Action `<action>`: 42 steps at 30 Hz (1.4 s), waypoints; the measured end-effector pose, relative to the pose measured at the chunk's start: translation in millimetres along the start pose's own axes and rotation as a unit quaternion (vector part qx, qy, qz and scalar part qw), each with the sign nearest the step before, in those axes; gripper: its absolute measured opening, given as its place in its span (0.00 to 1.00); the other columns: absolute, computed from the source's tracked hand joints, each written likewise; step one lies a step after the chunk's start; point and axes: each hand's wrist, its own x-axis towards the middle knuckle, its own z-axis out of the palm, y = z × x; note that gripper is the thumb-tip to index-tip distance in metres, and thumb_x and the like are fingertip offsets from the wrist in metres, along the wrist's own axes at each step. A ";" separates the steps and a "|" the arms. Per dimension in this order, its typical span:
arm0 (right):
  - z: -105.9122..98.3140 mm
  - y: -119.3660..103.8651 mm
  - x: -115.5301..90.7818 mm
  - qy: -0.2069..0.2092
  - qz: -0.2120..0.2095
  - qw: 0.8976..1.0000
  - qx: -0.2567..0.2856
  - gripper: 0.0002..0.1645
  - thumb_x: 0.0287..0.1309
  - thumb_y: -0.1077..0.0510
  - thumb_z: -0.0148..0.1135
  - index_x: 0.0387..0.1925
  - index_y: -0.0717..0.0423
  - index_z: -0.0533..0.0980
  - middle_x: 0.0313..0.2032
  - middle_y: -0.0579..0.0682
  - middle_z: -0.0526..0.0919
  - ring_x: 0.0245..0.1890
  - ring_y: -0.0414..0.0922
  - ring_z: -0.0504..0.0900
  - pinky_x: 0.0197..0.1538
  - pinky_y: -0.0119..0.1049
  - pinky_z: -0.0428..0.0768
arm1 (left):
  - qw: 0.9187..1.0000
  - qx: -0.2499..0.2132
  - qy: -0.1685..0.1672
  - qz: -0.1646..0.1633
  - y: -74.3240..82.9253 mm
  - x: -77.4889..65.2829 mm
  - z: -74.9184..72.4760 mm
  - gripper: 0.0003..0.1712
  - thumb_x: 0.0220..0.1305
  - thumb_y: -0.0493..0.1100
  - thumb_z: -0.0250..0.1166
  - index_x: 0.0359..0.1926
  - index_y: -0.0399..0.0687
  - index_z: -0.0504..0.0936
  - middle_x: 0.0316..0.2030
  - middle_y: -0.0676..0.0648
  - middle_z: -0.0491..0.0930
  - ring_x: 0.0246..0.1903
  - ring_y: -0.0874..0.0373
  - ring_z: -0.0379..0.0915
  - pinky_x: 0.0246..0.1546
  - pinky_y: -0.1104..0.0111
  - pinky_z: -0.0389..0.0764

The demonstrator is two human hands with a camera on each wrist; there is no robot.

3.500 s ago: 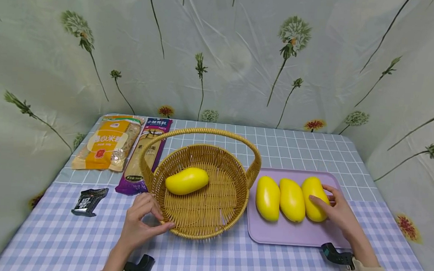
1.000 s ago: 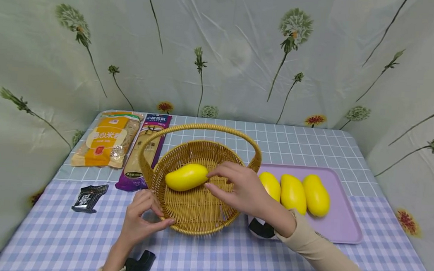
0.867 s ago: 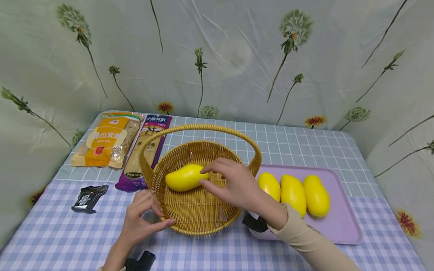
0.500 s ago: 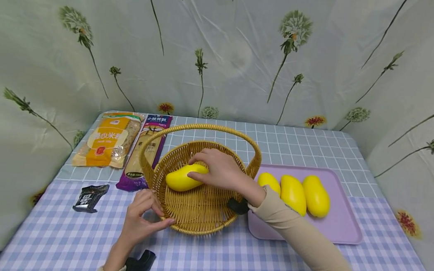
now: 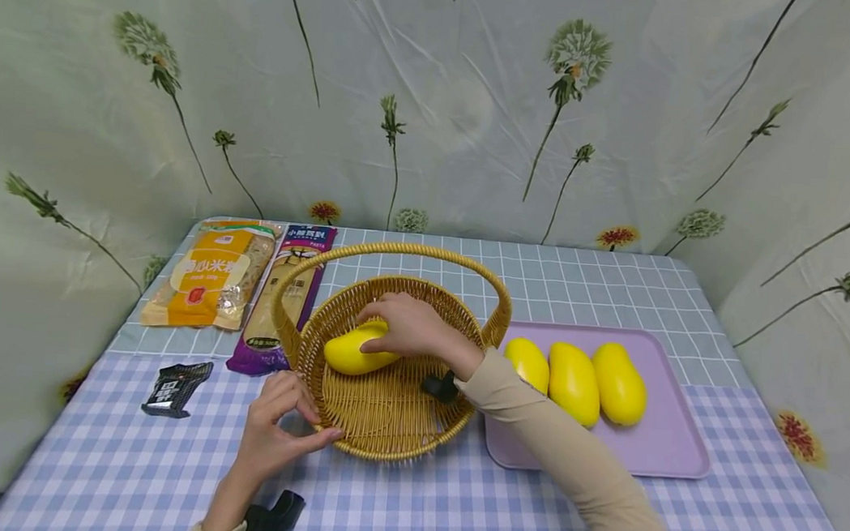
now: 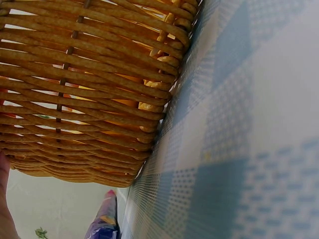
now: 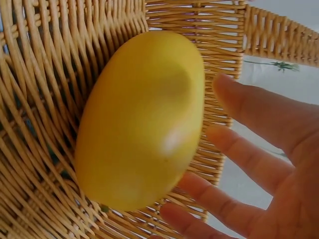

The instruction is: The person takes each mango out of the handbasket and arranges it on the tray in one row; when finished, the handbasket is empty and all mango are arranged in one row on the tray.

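Note:
A yellow mango [image 5: 352,352] lies in the left part of the wicker basket [image 5: 379,425]. Above its right end is my right hand [image 5: 414,326], with thumb and fingers on either side of the fruit in the head view. In the right wrist view the fingers [image 7: 249,154] are spread loosely alongside the mango [image 7: 142,124], and a gap shows at the thumb. My left hand [image 5: 280,419] pinches the front-left rim of the basket. The left wrist view looks at the woven wall [image 6: 84,94], with only a sliver of hand at the edge.
Three more mangoes [image 5: 574,384] lie on a lilac tray [image 5: 665,451] to the right. The basket's tall handle [image 5: 397,249] arches over it. Left of it are a pasta packet [image 5: 276,313], an orange-labelled bag [image 5: 208,277] and a small black packet [image 5: 176,388].
My right hand has gone from the rightmost mango on the tray to the basket, then further left over the mango inside. My left hand has kept its hold on the rim.

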 end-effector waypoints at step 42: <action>9.8 14.7 -5.5 -0.053 0.062 0.997 0.011 0.38 0.47 0.36 0.70 0.58 0.42 0.70 0.47 0.49 0.80 0.39 0.44 0.78 0.36 0.38 0.73 | 1.000 -0.005 0.002 0.005 -1.0 -0.6 -0.1 0.23 0.48 0.53 0.75 0.17 0.46 0.72 0.21 0.52 0.71 0.26 0.60 0.65 0.46 0.69 0.60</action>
